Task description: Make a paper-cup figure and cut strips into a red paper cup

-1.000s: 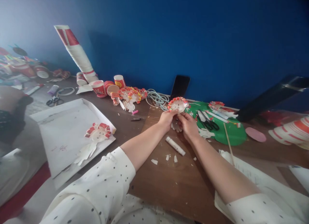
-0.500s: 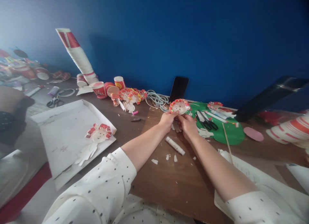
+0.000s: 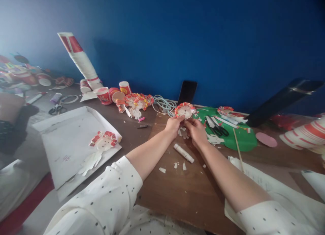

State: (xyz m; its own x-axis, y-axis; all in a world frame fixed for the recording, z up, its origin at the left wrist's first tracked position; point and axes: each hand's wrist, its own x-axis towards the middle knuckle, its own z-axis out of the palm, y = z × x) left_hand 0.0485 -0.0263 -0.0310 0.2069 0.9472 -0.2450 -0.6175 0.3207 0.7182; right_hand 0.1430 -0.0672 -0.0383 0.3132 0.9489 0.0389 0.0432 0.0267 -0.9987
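Note:
Between my hands is a paper lion (image 3: 185,110) with a drawn face and a red-and-orange curled-paper mane, held up above the brown table. My left hand (image 3: 174,125) pinches its lower left edge, thumb on the front. From the other side my right hand (image 3: 196,130) grips it near the bottom, fingers closed. White cut paper (image 3: 183,133) hangs below the face, partly hidden by my hands. A glue stick (image 3: 184,153) lies on the table just under them, beside small paper scraps (image 3: 176,165). Black-handled scissors (image 3: 215,128) rest to the right on green paper (image 3: 243,140).
A white box lid (image 3: 63,140) on the left holds another paper lion (image 3: 104,141). Behind stand paper cups (image 3: 103,95), more paper lions (image 3: 138,102), a coiled cable (image 3: 164,104) and a phone (image 3: 188,92) against the blue wall. A person's arm (image 3: 11,108) shows at far left.
The paper lion and both hands have shifted slightly to the left and the lion's face is tipped a little differently. Both hands keep their hold.

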